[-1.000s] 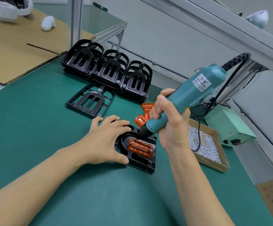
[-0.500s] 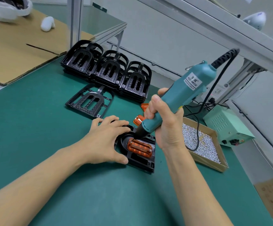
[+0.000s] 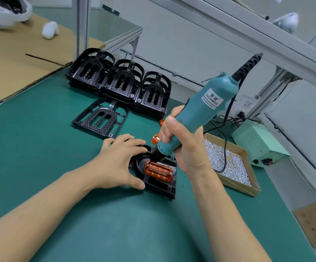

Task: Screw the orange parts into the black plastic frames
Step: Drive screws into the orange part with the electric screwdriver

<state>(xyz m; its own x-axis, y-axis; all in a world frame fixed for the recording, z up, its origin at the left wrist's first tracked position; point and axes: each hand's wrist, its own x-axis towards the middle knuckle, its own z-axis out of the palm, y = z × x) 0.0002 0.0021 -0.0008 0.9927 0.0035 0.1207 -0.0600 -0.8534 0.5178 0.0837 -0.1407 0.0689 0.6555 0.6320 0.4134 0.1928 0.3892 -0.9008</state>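
Note:
A black plastic frame (image 3: 161, 188) lies on the green mat in front of me with an orange part (image 3: 158, 171) seated in it. My left hand (image 3: 119, 161) rests on the frame's left side, fingers spread over its top edge and thumb at its lower edge. My right hand (image 3: 183, 148) grips a teal electric screwdriver (image 3: 197, 114). Its black tip stands on the orange part's upper left corner. A screw head shows at the part's right end. More orange parts (image 3: 155, 139) lie just behind the tool, mostly hidden.
A single black frame (image 3: 100, 118) lies behind my left hand, with three stacks of frames (image 3: 119, 84) beyond it. A cardboard tray of screws (image 3: 229, 163) and a pale green power box (image 3: 257, 144) stand to the right. Cardboard (image 3: 11, 63) covers the far left.
The screwdriver has tilted more upright and its tip has shifted left, down onto the orange part's upper left corner. My left hand has kept its place on the frame.

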